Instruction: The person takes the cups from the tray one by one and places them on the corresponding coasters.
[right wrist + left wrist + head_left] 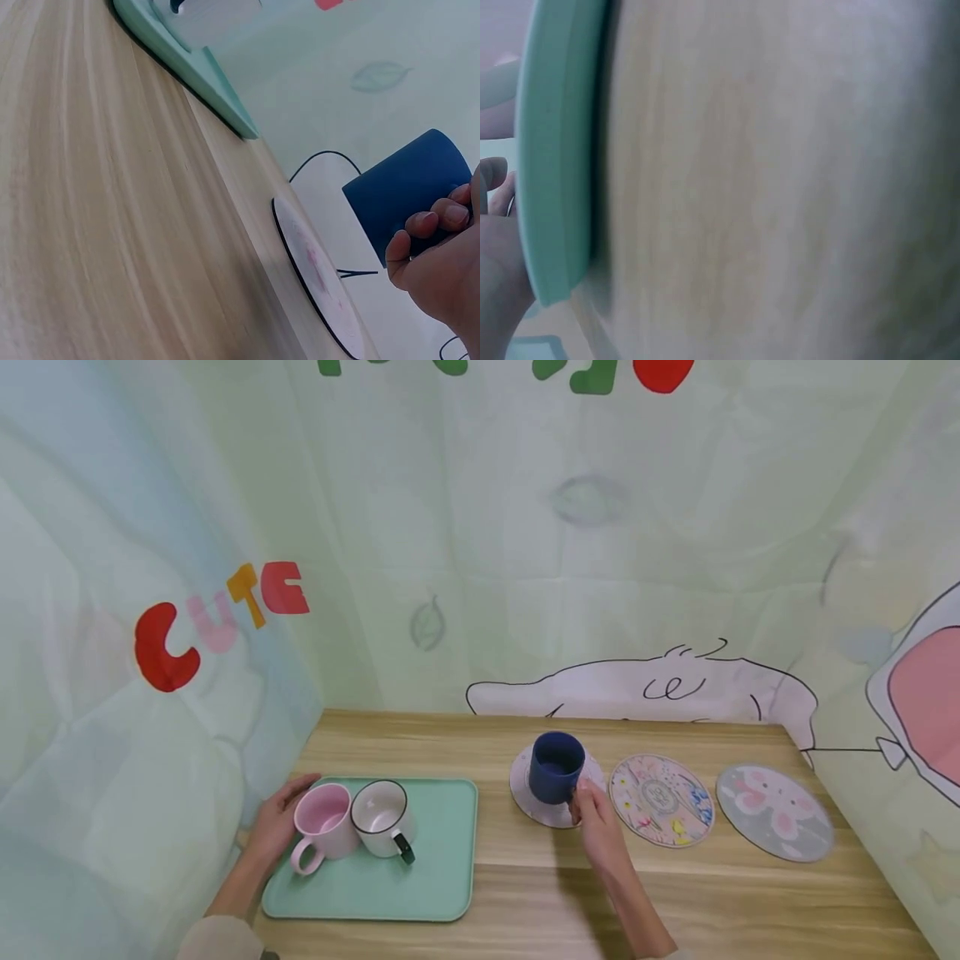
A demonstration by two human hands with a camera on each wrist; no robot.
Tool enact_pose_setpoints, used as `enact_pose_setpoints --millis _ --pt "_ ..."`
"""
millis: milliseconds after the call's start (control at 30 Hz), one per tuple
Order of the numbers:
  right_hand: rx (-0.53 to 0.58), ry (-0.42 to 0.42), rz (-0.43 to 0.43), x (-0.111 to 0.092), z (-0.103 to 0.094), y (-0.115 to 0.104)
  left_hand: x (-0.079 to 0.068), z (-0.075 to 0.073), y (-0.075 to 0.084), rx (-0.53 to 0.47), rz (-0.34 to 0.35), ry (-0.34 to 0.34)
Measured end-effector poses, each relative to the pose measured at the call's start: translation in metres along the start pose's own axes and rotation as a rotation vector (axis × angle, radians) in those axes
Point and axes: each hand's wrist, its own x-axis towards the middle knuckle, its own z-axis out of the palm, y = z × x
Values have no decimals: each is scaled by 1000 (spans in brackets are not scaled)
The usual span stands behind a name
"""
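Note:
A dark blue mug (pixel 557 768) is held by its handle in my right hand (pixel 597 827). The right wrist view shows the blue mug (pixel 411 189) tilted in that frame, raised over a round pale coaster (pixel 311 270), with the fingers curled at the handle. My left hand (pixel 276 827) lies at the left rim of a mint green tray (pixel 420 889), beside a pink mug (pixel 341 837). Its fingers reach along the tray's far left corner. A white mug (pixel 386 835) with a black rim and black handle stands on the tray against the pink one.
Right of the pale coaster lie a floral round coaster (pixel 660 797) and a grey coaster (pixel 776 814) with a pink-and-white animal print. The wooden table (pixel 517 902) meets a printed fabric backdrop (pixel 375 635) at its back and sides.

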Motion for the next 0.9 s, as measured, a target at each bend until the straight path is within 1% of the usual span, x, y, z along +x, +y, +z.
enact_pose_setpoints --millis 133,433,533,667,767,900 --pt "-36 21 -3 1 -6 0 1 0 -2 -18 -7 -7" --pt "-101 51 74 4 -23 -5 0 -1 -1 -41 -4 -3" --pt "-91 66 89 5 -29 -8 0 -1 0 -45 -6 -4" --pt "-65 70 89 7 -37 -9 0 -2 0 -47 -12 -2" --pt "-92 75 91 9 -43 -8 -1 -2 0 -46 -8 0" --pt "-142 96 102 11 -54 0 -1 -1 0 -51 -4 -2"
